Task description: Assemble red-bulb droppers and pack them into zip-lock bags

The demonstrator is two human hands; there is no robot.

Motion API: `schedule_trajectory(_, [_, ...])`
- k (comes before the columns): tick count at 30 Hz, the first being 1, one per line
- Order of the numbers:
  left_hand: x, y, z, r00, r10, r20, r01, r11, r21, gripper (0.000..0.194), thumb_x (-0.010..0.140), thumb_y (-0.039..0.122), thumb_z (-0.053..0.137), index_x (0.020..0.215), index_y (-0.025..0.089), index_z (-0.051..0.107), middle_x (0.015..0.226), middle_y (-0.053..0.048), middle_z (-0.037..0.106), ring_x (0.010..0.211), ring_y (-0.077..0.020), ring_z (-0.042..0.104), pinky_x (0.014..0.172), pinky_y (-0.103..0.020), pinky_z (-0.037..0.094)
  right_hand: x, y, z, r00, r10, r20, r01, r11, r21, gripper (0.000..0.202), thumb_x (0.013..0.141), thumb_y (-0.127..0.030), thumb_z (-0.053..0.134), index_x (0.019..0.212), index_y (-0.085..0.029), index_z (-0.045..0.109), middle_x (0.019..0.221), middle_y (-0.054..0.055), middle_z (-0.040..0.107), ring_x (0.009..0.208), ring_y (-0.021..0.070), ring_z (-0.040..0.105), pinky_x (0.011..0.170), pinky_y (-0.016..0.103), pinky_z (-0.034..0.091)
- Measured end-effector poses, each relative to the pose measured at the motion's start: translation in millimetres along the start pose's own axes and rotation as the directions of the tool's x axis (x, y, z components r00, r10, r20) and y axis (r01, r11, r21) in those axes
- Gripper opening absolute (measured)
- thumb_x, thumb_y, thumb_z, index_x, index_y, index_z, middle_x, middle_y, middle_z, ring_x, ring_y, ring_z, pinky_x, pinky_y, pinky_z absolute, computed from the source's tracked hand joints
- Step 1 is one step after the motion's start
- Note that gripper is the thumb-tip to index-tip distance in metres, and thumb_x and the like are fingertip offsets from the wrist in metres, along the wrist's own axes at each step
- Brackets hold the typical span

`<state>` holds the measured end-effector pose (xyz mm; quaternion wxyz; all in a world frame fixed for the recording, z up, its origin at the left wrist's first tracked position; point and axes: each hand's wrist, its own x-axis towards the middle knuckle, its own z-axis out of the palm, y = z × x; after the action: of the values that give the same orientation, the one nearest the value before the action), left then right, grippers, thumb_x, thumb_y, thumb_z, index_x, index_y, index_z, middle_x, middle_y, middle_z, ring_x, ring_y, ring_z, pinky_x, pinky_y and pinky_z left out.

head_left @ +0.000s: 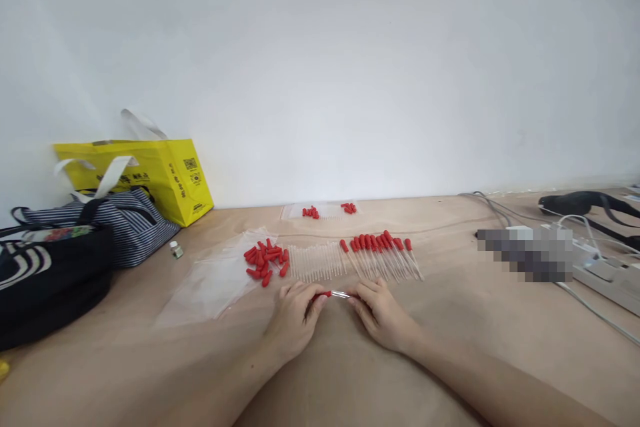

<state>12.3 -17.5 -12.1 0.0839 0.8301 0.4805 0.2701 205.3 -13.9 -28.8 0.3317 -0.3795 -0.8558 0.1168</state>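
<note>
Between my hands lies a clear glass tube (341, 294) with a red rubber bulb (326, 293) at its left end. My left hand (296, 313) pinches the bulb, and my right hand (381, 312) grips the tube's other end, its tip hidden by the fingers. Just beyond, bare glass tubes (316, 261) lie side by side in a row. To their left is a pile of loose red bulbs (265, 257) on plastic bags. Several droppers with red bulbs fitted (383, 253) lie to their right.
Clear plastic bags (215, 280) spread at left, near a small bottle (176, 250). A yellow bag (187, 180), striped bag (135, 227) and black bag (55, 287) stand far left. A bagged set (325, 211) lies by the wall; a power strip (610, 283) with cables is right.
</note>
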Motion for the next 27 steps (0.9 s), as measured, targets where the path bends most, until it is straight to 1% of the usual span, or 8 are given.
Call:
schedule_trajectory(4, [-0.3, 1.4, 0.3, 1.0, 0.018, -0.017, -0.019, 0.998, -0.058, 0.021, 0.086, 0.029, 0.036, 0.084, 0.022, 0.055, 0.079, 0.0, 0.062, 0.076, -0.0179, 0.055, 0.074, -0.034, 0.035, 0.6, -3.5, 0.5, 1.0, 0.0, -0.009, 0.0, 1.0, 0.004, 0.02, 0.086, -0.015, 0.035, 0.088, -0.02, 0.054, 0.078, 0.001, 0.06, 0.075, 0.013, 0.053, 0.068, 0.028, 0.031])
schedule_trajectory(8, [-1.1, 0.1, 1.2, 0.999, 0.032, -0.028, -0.035, 0.996, -0.084, 0.018, 0.085, 0.027, 0.038, 0.08, 0.021, 0.055, 0.076, 0.001, 0.062, 0.074, -0.0175, 0.055, 0.073, -0.035, 0.036, 1.0, -8.1, 1.4, 1.0, -0.018, -0.014, 0.018, 1.0, -0.02, 0.021, 0.086, -0.015, 0.035, 0.085, -0.019, 0.056, 0.073, 0.001, 0.059, 0.07, 0.0122, 0.052, 0.066, 0.026, 0.03])
schedule_trajectory(11, [-2.4, -0.7, 1.2, 0.998, 0.055, -0.025, -0.056, 0.996, -0.07, 0.018, 0.085, 0.025, 0.038, 0.078, 0.02, 0.054, 0.073, 0.001, 0.062, 0.072, -0.0172, 0.054, 0.073, -0.036, 0.034, 1.0, -8.6, 1.4, 0.999, -0.05, 0.004, 0.05, 0.995, -0.087, 0.022, 0.085, -0.015, 0.035, 0.085, -0.019, 0.057, 0.07, 0.001, 0.058, 0.065, 0.0113, 0.049, 0.064, 0.026, 0.027])
schedule_trajectory(16, [-5.1, 1.1, 0.3, 0.992, 0.129, -0.005, -0.129, 0.992, -0.014, 0.017, 0.084, 0.022, 0.039, 0.075, 0.019, 0.054, 0.071, 0.0, 0.06, 0.07, -0.0166, 0.053, 0.074, -0.036, 0.032, -0.3, -6.4, -0.7, 0.995, -0.1, 0.029, 0.103, 0.973, -0.208, 0.023, 0.082, -0.013, 0.036, 0.077, -0.018, 0.057, 0.065, 0.001, 0.054, 0.059, 0.0112, 0.044, 0.062, 0.028, 0.023])
schedule_trajectory(23, [-6.9, 3.3, 2.1, 0.972, 0.232, -0.041, -0.231, 0.973, 0.026, 0.016, 0.084, 0.021, 0.039, 0.075, 0.018, 0.052, 0.067, 0.0, 0.058, 0.068, -0.0151, 0.052, 0.076, -0.035, 0.03, -1.2, -5.2, 2.4, 0.99, -0.142, 0.026, 0.144, 0.971, -0.189, 0.022, 0.08, -0.011, 0.035, 0.076, -0.017, 0.056, 0.065, 0.001, 0.053, 0.058, 0.0112, 0.042, 0.062, 0.027, 0.022])
schedule_trajectory(27, [-7.5, 4.1, 2.2, 0.968, 0.25, -0.035, -0.249, 0.968, 0.031, 0.017, 0.084, 0.02, 0.038, 0.074, 0.019, 0.052, 0.066, 0.0, 0.058, 0.067, -0.0148, 0.051, 0.077, -0.035, 0.031, -0.4, -5.3, 3.6, 0.986, -0.164, 0.035, 0.168, 0.971, -0.173, 0.022, 0.081, -0.012, 0.034, 0.074, -0.017, 0.055, 0.064, 0.001, 0.053, 0.059, 0.0111, 0.043, 0.062, 0.027, 0.024])
